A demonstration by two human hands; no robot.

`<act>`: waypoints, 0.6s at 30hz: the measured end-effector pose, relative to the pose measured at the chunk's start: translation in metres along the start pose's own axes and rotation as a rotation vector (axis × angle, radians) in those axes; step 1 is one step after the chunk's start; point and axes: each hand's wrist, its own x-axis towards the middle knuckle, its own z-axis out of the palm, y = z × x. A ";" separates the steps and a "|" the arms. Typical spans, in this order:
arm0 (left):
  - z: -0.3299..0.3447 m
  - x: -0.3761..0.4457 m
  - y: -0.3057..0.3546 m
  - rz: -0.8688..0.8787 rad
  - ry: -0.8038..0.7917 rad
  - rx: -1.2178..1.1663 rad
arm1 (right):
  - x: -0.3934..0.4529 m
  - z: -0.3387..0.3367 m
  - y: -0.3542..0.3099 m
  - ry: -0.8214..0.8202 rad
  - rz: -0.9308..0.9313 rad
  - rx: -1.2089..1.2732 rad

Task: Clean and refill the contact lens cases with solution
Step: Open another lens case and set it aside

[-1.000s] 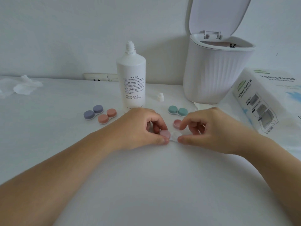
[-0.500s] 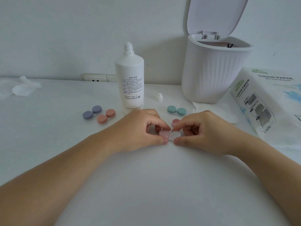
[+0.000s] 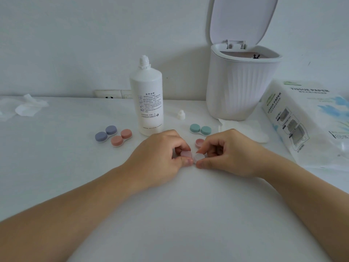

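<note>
White ribbed bin (image 3: 239, 87) far right on table (image 3: 170, 214), hinged lid (image 3: 243, 19) raised upright against wall (image 3: 85, 35). Tissue paper pack (image 3: 306, 125) at right edge, just beside bin. Flat tissue (image 3: 245, 129) near bin's base. Crumpled tissue (image 3: 28, 107) far left. Wall socket (image 3: 113, 94) behind table's far edge.

You have a pink-capped lens case (image 3: 190, 155) with one white well open, its loose pink cap (image 3: 199, 142) behind, three closed cases (image 3: 200, 129) and the uncapped upright solution bottle (image 3: 149, 103) beyond.
</note>
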 end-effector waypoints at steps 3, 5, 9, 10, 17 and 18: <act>-0.003 -0.001 0.000 -0.020 0.002 -0.048 | 0.000 -0.001 0.000 -0.011 0.001 0.011; -0.006 -0.001 0.002 -0.026 -0.016 -0.045 | -0.001 -0.002 -0.001 -0.024 -0.007 0.005; -0.013 0.001 0.002 -0.023 -0.089 0.019 | -0.001 -0.003 -0.001 -0.041 -0.006 -0.004; -0.016 0.001 0.001 -0.009 -0.095 0.011 | -0.001 -0.004 0.000 -0.047 -0.007 -0.002; -0.018 -0.004 0.006 0.097 -0.098 -0.093 | -0.001 -0.005 0.000 -0.049 -0.026 -0.001; -0.017 -0.003 0.007 0.097 -0.098 -0.113 | -0.001 -0.005 0.000 -0.046 -0.029 -0.003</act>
